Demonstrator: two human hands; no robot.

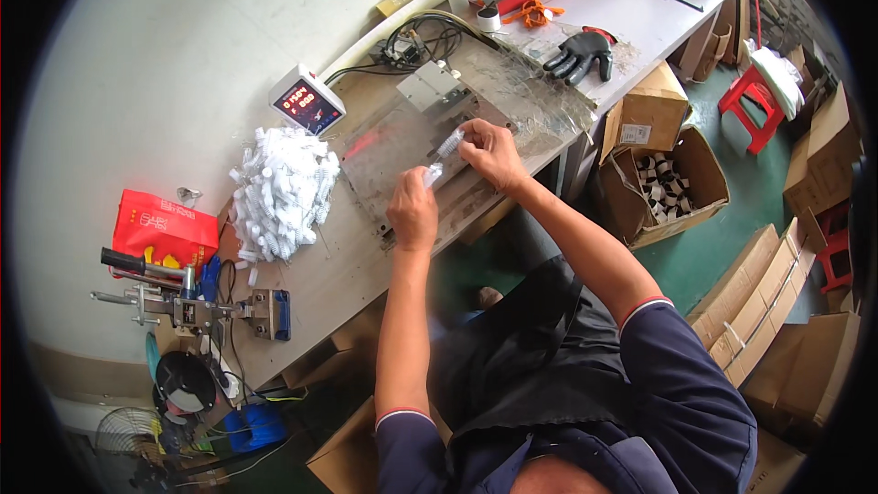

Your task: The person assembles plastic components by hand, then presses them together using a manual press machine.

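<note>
My right hand (491, 154) pinches a short, ribbed, translucent tube (450, 144) between thumb and fingers, above the metal plate on the bench. Close beside it, my left hand (414, 208) is closed on a small white, partly clear piece (433, 173). Whether this piece and the tube are joined as one cannot be told. A metal block (430, 85) sits on the plate (380, 151), just beyond my hands. To the left of my left hand lies a heap of white ribbed tubes (283, 192), similar in look to the one held.
A box with a lit display (307, 101) stands behind the heap. At left are a red bag (165, 227) and a lever press (192, 311). A black-palmed glove (583, 55) lies on the far bench. Cartons stand at right, one (640, 224) holding short white pieces.
</note>
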